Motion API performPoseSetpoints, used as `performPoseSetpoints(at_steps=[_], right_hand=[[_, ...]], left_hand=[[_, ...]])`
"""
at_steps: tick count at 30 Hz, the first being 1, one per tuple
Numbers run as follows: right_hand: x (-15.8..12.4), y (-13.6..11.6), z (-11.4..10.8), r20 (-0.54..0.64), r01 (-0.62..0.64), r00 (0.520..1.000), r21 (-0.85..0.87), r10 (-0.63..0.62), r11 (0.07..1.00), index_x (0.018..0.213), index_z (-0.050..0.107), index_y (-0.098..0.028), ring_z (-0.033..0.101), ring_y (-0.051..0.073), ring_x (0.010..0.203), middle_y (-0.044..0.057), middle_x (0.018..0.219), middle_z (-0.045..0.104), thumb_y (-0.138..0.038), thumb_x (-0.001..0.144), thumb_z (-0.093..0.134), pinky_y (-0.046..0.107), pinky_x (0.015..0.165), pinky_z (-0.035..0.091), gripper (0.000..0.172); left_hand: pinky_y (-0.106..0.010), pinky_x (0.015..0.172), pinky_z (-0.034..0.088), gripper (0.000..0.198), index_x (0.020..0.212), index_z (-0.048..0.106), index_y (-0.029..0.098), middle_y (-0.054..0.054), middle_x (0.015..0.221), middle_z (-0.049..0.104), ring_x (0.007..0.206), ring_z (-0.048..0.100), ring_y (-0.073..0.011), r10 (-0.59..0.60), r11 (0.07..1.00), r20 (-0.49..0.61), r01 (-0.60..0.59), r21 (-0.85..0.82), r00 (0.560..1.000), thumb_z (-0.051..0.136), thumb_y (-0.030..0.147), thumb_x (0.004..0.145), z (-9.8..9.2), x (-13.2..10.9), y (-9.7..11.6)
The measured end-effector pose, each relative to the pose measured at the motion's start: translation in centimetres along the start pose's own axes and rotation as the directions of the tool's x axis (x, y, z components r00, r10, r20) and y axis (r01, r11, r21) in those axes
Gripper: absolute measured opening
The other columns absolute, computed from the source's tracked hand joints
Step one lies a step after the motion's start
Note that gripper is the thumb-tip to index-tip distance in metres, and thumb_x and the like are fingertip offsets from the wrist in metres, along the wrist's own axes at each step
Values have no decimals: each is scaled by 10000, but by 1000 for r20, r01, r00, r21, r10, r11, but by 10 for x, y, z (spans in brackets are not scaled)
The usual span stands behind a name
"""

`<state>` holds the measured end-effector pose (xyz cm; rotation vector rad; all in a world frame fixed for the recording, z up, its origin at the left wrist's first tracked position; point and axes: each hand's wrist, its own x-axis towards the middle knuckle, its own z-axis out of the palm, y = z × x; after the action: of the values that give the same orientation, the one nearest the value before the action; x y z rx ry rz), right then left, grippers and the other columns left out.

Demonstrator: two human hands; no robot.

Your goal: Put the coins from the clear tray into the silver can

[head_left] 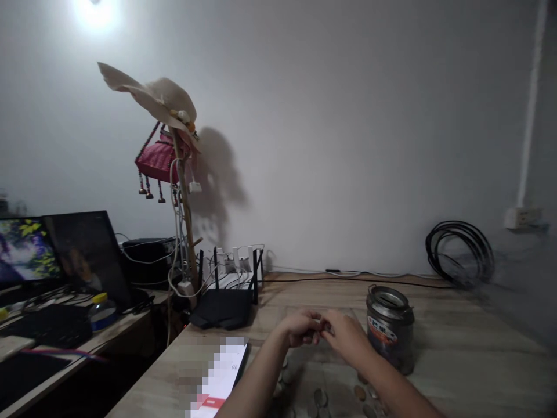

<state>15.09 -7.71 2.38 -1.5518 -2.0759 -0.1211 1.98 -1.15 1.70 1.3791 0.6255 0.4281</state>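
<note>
Over the table, my left hand (303, 328) and my right hand (346, 337) meet at their fingertips. The fingers of both are closed in a pinch; what lies between them is too small and dark to make out. Several coins (321, 397) are spread on the table below, partly hidden by my forearms. To the right of my right hand stands a jar (402, 348) with a metal-rimmed top and an orange and white label. A phone (221, 380) with a lit screen lies left of my left forearm, partly blurred out.
A black router (224, 307) with upright antennas sits at the table's back left. Coiled black cable (459, 252) leans against the wall at right. Left, a stand carries a straw hat (163, 96) and pink bag (159, 159); monitors (87, 255) and a bottle (102, 313) occupy another desk.
</note>
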Motion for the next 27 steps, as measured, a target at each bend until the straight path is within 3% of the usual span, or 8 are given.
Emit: performPoseSetpoints(at_steps=[3,5,9,12,15,19,22,27], right_hand=[[3,6,-17,-68,-54,996,-15,53,998,718,582,-272,562,181,702,28,734,628,-239,707,414,284,580,373,171],[4,13,-37,-233,-90,970,-51,76,995,713,587,-260,550,169,726,25,756,623,-258,732,392,277,617,375,195],[1,46,-75,-529,-333,819,-120,224,935,711,616,-248,526,185,771,25,772,617,-333,716,415,276,603,361,218],[-1,76,-86,-454,-493,794,-95,403,865,695,640,-237,528,199,707,43,723,622,-373,668,457,275,539,336,230],[-2,91,-85,-361,-516,811,-71,461,853,681,651,-240,533,200,702,39,725,630,-385,650,474,281,551,336,231],[0,80,-83,-506,-459,803,-187,316,868,761,644,-239,510,231,787,43,807,624,-376,685,451,332,639,340,249],[4,54,-76,-572,-259,811,-162,124,952,834,617,-199,490,193,832,52,842,604,-326,736,419,310,725,347,255],[5,2,-32,-243,76,967,0,-73,997,906,586,-221,489,149,852,36,902,580,-294,767,411,252,729,355,235]], left_hand=[[-140,308,102,299,921,551,154,-18,731,596,386,451,-9,-19,995,42,23,-92,999,570,265,644,2,-5,5],[-125,299,123,313,966,544,147,-56,810,613,405,448,-4,-53,973,49,62,-221,997,527,301,694,1,-7,10],[-91,325,257,223,913,533,85,-99,848,613,434,463,-8,-77,804,-102,1,-595,992,444,217,757,-8,-7,14],[-96,407,374,194,906,504,64,-99,781,612,475,514,-34,-133,679,-244,-91,-729,961,412,141,753,-13,-3,13],[-129,506,448,224,936,486,37,-115,757,602,620,585,-97,-139,633,-303,-150,-760,943,404,115,743,-15,1,9],[-219,620,487,268,968,462,4,-147,787,583,797,590,-182,-100,587,-296,-184,-789,950,373,155,766,-13,2,7],[-261,646,481,312,1001,435,-3,-171,823,575,865,569,-217,-94,552,-280,-184,-813,955,338,207,792,-10,1,8],[-266,603,445,388,955,473,-8,-143,692,586,740,579,-205,-33,593,-111,-70,-803,993,300,308,810,-6,1,7]])
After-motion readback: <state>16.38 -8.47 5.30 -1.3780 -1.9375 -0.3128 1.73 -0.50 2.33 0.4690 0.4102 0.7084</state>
